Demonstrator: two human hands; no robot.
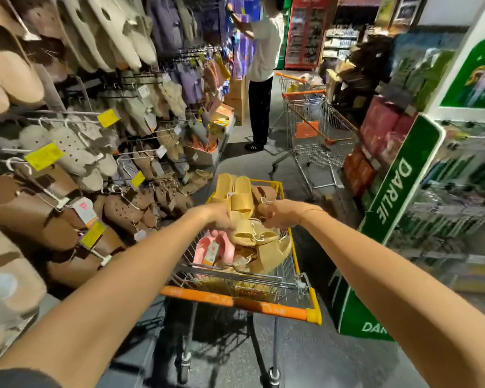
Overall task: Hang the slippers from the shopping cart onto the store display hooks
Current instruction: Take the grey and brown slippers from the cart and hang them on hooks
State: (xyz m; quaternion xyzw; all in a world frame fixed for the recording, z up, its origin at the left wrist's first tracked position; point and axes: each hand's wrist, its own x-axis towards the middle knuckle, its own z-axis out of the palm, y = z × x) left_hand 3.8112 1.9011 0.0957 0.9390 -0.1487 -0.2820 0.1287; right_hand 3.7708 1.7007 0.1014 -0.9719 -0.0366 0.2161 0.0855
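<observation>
A wire shopping cart (237,301) with an orange handle stands in front of me, filled with yellow, pink and tan slippers. Both my arms reach over it. My left hand (217,217) grips a pair of yellow slippers (242,201) held above the cart. My right hand (277,212) is closed on the white hanger hook at the same pair's right side. A pink slipper (224,247) with a tag lies below in the cart. The display hooks (53,197) on my left carry brown, grey and beige slippers.
A person in a white shirt (262,68) stands further down the aisle at the rack. A second cart (315,127) is parked behind them. A green Darlie shelf (395,208) stands close on the right. Yellow price tags (44,156) stick out from the hooks.
</observation>
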